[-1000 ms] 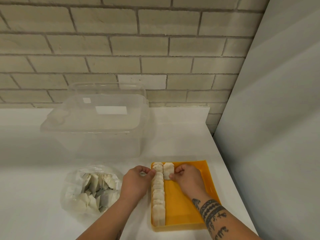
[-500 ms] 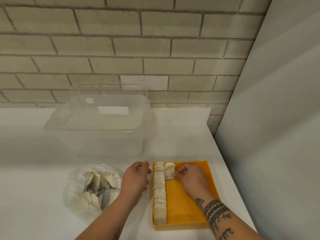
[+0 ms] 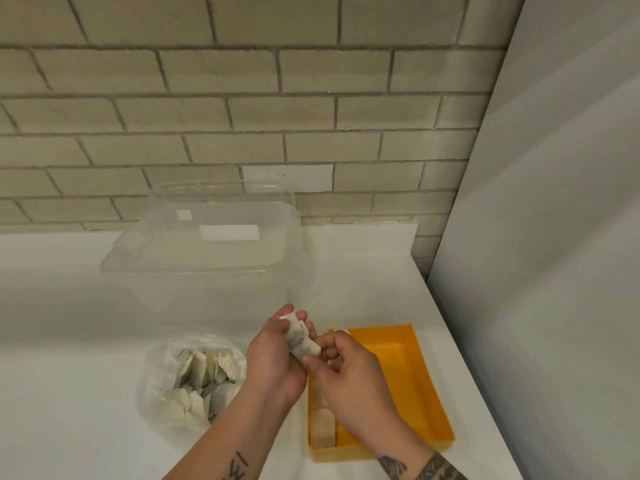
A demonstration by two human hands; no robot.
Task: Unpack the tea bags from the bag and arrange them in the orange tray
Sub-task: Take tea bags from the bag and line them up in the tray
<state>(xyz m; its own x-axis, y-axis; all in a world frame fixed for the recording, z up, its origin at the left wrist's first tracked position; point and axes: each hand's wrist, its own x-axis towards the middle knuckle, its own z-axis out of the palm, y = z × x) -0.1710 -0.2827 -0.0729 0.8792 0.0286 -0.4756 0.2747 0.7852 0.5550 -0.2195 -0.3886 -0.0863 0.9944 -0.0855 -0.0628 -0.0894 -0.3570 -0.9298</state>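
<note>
Tea bags (image 3: 300,338) sit clamped in the left hand's (image 3: 273,362) grip, held above the counter. Their long axis slants down-right toward the tray (image 3: 398,382) just below. The right hand (image 3: 349,379), nearer the tray, pinches their lower end. Half a second ago both hands were down at the tray's far end.

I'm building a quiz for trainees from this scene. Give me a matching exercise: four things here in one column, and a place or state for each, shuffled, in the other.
1. orange tray
2. plastic bag
3. clear tub
4. left hand

A. stands by the brick wall
B. grips a few tea bags
C. crumpled, on the counter at near left
D. has a tea bag row along its left side

Pairs: 1-D, 2-C, 3-A, 4-B
</note>
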